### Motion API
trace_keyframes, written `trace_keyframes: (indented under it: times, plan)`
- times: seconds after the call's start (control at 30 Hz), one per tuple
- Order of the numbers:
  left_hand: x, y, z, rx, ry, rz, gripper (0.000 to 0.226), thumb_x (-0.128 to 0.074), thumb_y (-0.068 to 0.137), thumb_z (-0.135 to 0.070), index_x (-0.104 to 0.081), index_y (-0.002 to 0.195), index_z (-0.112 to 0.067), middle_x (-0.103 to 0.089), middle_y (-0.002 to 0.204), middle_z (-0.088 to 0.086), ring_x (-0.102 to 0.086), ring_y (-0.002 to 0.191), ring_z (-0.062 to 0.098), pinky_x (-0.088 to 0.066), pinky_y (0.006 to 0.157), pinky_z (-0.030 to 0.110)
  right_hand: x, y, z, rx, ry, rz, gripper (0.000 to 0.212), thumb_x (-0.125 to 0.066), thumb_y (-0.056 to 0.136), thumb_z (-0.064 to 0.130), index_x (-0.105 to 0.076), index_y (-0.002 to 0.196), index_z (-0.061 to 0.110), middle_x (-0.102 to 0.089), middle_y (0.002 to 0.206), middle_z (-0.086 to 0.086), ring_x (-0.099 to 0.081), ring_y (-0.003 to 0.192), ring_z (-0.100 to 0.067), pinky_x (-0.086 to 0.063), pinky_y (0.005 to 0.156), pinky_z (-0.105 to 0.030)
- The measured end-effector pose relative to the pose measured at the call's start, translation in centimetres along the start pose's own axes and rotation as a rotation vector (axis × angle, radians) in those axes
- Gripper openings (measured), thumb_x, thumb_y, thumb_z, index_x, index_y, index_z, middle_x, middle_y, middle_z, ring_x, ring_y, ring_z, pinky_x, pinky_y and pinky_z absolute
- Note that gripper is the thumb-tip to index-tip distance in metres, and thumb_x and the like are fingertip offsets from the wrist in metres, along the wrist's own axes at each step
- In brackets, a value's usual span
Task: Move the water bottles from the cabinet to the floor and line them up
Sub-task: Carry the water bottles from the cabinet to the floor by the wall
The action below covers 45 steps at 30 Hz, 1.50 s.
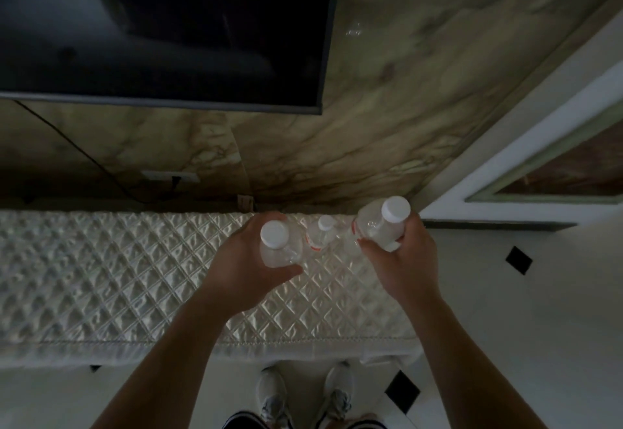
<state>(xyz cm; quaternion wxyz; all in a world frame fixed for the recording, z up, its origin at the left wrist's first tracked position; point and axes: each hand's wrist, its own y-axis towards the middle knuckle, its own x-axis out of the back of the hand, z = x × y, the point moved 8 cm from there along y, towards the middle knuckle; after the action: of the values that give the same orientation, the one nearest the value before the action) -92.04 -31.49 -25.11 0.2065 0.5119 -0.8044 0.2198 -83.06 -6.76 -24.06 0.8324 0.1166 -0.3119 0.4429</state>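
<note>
Three clear water bottles with white caps show above the cabinet top (pixel 101 277), which is covered by a quilted cream cloth. My left hand (pixel 246 260) grips one bottle (pixel 278 246) around its body. My right hand (pixel 401 260) grips a second bottle (pixel 381 223), lifted and tilted toward the right. Between the two hands a third bottle (pixel 320 231) with a red-edged label stands upright on the cloth near the cabinet's back edge.
A dark TV screen (pixel 161 31) hangs on the marble wall above the cabinet. A cable and wall socket (pixel 168 177) sit behind the cabinet. White floor tiles with black diamonds (pixel 519 260) lie to the right. My shoes (pixel 303 391) stand at the cabinet's front.
</note>
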Motion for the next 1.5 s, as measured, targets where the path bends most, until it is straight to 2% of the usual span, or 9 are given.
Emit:
trace_keyframes:
  times: [0.13,0.3,0.5,0.67,0.83,0.93,1.13,1.33,1.5]
  plan:
    - [3.3,-0.6,-4.6,-0.033,-0.015,0.002,0.075,-0.090,0.050,-0.041,-0.048,0.111,-0.048,-0.062,0.108,-0.020,-0.061,0.101,0.013,-0.054,0.085,0.045,3.2,-1.0,4.7,0.022,0.060,-0.003,0.048,-0.084,0.068,0.025,-0.052,0.103,0.033,-0.061,0.091,0.018,-0.059,0.087,-0.001,-0.048,0.073,-0.028]
    - [7.4,-2.0,-9.5,-0.053,0.005,0.023,0.072,-0.088,0.053,-0.046,-0.050,0.113,-0.045,-0.064,0.106,-0.019,-0.062,0.100,0.008,-0.054,0.085,0.043,6.1,-2.6,10.5,0.014,0.156,0.051,0.052,-0.084,0.067,0.024,-0.057,0.109,0.034,-0.067,0.096,0.016,-0.063,0.090,-0.003,-0.051,0.078,-0.030]
    - [11.8,-3.7,-13.0,-0.037,0.012,0.027,0.067,-0.085,0.054,-0.053,-0.054,0.112,-0.041,-0.067,0.101,-0.020,-0.064,0.096,0.002,-0.056,0.083,0.040,8.2,-4.5,16.6,0.014,0.213,0.117,0.063,-0.084,0.066,0.018,-0.056,0.120,0.033,-0.066,0.098,0.014,-0.063,0.091,-0.004,-0.048,0.073,-0.026]
    - [15.2,-5.5,-15.9,-0.067,0.020,-0.046,0.069,-0.088,0.059,-0.043,-0.047,0.115,-0.043,-0.062,0.103,-0.023,-0.059,0.097,-0.002,-0.055,0.085,0.034,9.9,-5.8,20.7,0.061,0.218,0.158,0.062,-0.083,0.066,0.014,-0.054,0.115,0.041,-0.065,0.095,0.020,-0.062,0.088,0.001,-0.046,0.072,-0.023]
    - [17.0,-6.6,-17.8,-0.071,-0.013,-0.079,0.076,-0.089,0.060,-0.037,-0.041,0.117,-0.045,-0.058,0.106,-0.024,-0.058,0.100,0.001,-0.053,0.083,0.029,11.1,-6.4,22.8,0.093,0.243,0.186,0.060,-0.080,0.067,0.012,-0.056,0.113,0.042,-0.065,0.090,0.028,-0.062,0.085,0.007,-0.052,0.074,-0.029]
    - [17.6,-7.3,-19.0,-0.079,-0.010,-0.094,0.074,-0.089,0.061,-0.036,-0.044,0.118,-0.041,-0.060,0.105,-0.022,-0.060,0.098,0.001,-0.054,0.081,0.027,11.7,-6.6,23.4,0.105,0.277,0.235,0.060,-0.079,0.065,0.019,-0.056,0.117,0.041,-0.067,0.097,0.020,-0.065,0.092,-0.005,-0.057,0.082,-0.040]
    - [18.3,-9.1,-21.6,-0.082,0.001,-0.173,0.073,-0.089,0.061,-0.034,-0.045,0.118,-0.041,-0.061,0.106,-0.019,-0.060,0.095,0.001,-0.051,0.073,0.019,13.5,-6.9,24.9,0.209,0.337,0.337,0.053,-0.079,0.070,0.022,-0.058,0.117,0.037,-0.068,0.101,0.012,-0.065,0.094,-0.007,-0.052,0.076,-0.028]
    - [17.9,-11.9,-23.5,-0.026,-0.002,-0.285,0.071,-0.088,0.060,-0.033,-0.046,0.116,-0.042,-0.060,0.102,-0.021,-0.059,0.090,-0.003,-0.046,0.068,0.014,15.4,-7.3,25.6,0.296,0.370,0.437,0.052,-0.078,0.067,0.032,-0.059,0.114,0.036,-0.068,0.103,0.008,-0.068,0.092,-0.008,-0.056,0.076,-0.032]
    - [17.4,-15.2,-24.2,0.015,-0.022,-0.385,0.068,-0.089,0.059,-0.034,-0.050,0.114,-0.042,-0.063,0.102,-0.018,-0.062,0.093,0.001,-0.051,0.075,0.022,16.4,-8.1,26.0,0.339,0.394,0.539,0.052,-0.079,0.069,0.024,-0.058,0.115,0.034,-0.068,0.102,0.012,-0.066,0.091,-0.003,-0.051,0.074,-0.024]
